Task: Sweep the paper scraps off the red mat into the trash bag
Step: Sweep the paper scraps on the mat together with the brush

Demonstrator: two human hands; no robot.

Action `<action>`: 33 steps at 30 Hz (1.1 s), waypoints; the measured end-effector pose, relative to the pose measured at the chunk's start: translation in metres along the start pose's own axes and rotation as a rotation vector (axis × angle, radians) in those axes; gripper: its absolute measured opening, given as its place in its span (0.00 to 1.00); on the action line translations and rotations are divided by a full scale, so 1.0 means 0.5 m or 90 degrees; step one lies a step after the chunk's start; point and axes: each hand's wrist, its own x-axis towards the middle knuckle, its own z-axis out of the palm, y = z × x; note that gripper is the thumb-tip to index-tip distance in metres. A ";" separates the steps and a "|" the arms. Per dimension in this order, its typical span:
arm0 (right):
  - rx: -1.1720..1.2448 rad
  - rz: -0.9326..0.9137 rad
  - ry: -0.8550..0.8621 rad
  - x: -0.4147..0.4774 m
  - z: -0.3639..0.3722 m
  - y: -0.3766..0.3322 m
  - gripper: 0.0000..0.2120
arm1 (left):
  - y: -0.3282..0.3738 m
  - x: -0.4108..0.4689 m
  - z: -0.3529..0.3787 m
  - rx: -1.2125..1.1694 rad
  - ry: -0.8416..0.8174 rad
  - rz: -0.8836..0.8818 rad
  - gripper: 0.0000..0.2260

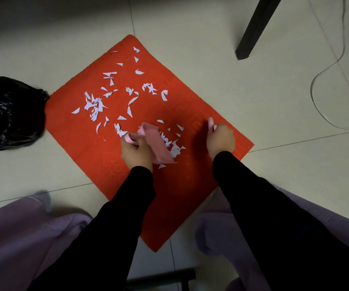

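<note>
A red mat [190, 106] lies slanted on the tiled floor. Several pale paper scraps [94, 107] are scattered over its upper half, and a small heap lies beside a pink dustpan [158, 143]. My left hand [135, 152] grips the dustpan's handle near the mat's middle. My right hand [220, 139] is curled round a small pink brush handle [211, 123] at the mat's right edge; its bristles are hidden. A black trash bag [7, 114] sits on the floor touching the mat's left corner.
A dark furniture leg [253, 30] stands at the upper right. A thin cable [320, 76] loops over the floor on the right. My knees in purple trousers [22, 238] flank the mat's near corner. A dark bar [161, 278] lies at the bottom edge.
</note>
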 end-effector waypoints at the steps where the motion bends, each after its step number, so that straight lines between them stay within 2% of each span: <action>1: -0.008 0.005 -0.016 -0.004 0.003 0.001 0.18 | 0.000 -0.003 0.001 -0.001 -0.002 0.000 0.08; 4: 0.008 -0.013 -0.075 -0.024 0.025 -0.011 0.17 | -0.004 -0.004 0.003 -0.004 0.001 -0.001 0.10; 7: 0.029 -0.034 -0.113 -0.054 0.059 -0.034 0.22 | -0.003 -0.001 0.000 -0.006 0.003 -0.007 0.12; 13: 0.117 -0.019 -0.059 -0.069 0.062 -0.025 0.25 | -0.001 0.009 -0.015 -0.001 0.003 -0.004 0.10; 16: 0.089 0.021 -0.016 -0.068 0.045 -0.018 0.21 | -0.003 0.012 -0.021 -0.003 0.002 -0.015 0.07; 20: 0.052 0.029 -0.065 -0.091 0.060 -0.041 0.14 | 0.001 0.012 -0.038 -0.007 0.004 -0.019 0.08; 25: 0.079 -0.030 -0.089 -0.130 0.099 -0.094 0.16 | -0.002 0.031 -0.062 -0.012 0.023 -0.019 0.07; 28: 0.083 -0.030 -0.073 -0.125 0.103 -0.104 0.21 | -0.004 0.043 -0.072 -0.018 0.029 -0.031 0.10; 33: 0.109 -0.007 -0.037 -0.081 0.088 -0.086 0.20 | 0.002 0.050 -0.074 -0.032 0.032 -0.040 0.11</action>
